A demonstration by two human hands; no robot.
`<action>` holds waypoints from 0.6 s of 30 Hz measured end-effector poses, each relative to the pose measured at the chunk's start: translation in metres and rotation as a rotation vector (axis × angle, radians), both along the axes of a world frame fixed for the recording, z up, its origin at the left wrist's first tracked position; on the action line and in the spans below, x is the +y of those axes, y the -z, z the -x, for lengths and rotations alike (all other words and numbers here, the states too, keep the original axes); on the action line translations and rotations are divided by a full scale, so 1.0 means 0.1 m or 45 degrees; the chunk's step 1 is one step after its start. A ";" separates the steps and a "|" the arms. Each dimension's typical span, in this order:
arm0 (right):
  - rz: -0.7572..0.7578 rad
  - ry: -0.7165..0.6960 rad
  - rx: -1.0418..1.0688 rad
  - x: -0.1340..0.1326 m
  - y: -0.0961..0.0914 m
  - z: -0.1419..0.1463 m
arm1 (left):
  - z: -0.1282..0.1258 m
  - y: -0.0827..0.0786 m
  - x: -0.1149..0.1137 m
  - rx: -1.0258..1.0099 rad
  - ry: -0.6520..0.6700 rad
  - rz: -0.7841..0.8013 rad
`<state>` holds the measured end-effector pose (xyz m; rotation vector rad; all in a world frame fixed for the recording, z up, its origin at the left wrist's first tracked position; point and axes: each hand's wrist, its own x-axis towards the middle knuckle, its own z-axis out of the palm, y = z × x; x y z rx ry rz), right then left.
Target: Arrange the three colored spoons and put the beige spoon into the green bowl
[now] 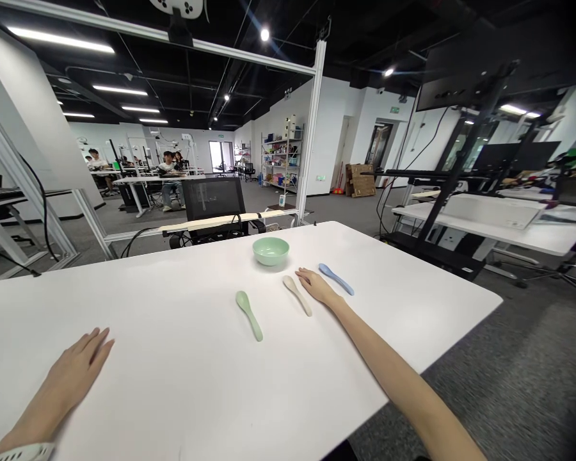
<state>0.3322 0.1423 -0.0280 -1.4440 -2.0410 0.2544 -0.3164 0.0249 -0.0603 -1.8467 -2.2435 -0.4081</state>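
Note:
My right hand (pixel 315 285) lies on the white table (pixel 163 384) between a beige spoon (pixel 297 296) and a blue spoon (pixel 336 279). Its fingers are stretched out and it grips nothing. Just beyond the fingertips stands a light green bowl (pixel 271 252), upright. A green spoon (pixel 249 315) rests further left, its bowl end pointing away from me. On the left side of the table my left hand (pixel 79 368) lies flat, fingers extended, apart from every object. A pale band circles that wrist.
A metal frame (pixel 311 134) rises behind the table's far edge, with a dark chair (pixel 214 198) beyond it. To the right, past the table edge, stands another white desk (pixel 547 224) with a black stand. Several people sit at far desks.

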 end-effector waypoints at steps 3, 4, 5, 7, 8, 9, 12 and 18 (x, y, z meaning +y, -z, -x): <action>0.003 0.008 0.007 -0.01 -0.01 0.00 | -0.02 -0.02 0.00 -0.073 0.003 0.057; 0.004 0.011 0.009 -0.01 -0.01 0.01 | -0.02 -0.02 0.00 -0.092 0.009 0.050; 0.004 0.013 0.011 -0.01 0.00 0.01 | -0.02 -0.02 0.00 -0.106 0.014 0.037; 0.005 0.014 0.015 -0.01 0.01 0.02 | -0.02 -0.02 0.01 -0.118 0.022 0.029; 0.006 0.014 0.016 -0.01 0.01 0.02 | -0.02 -0.02 0.01 -0.116 0.027 0.037; 0.008 0.015 0.016 -0.01 0.01 0.02 | -0.01 -0.02 0.02 -0.108 0.029 0.047; 0.015 0.020 0.010 -0.02 -0.04 0.03 | -0.01 -0.01 0.02 -0.078 0.021 0.066; 0.022 0.210 0.026 -0.24 -0.27 0.17 | -0.01 0.00 0.00 -0.108 0.031 0.022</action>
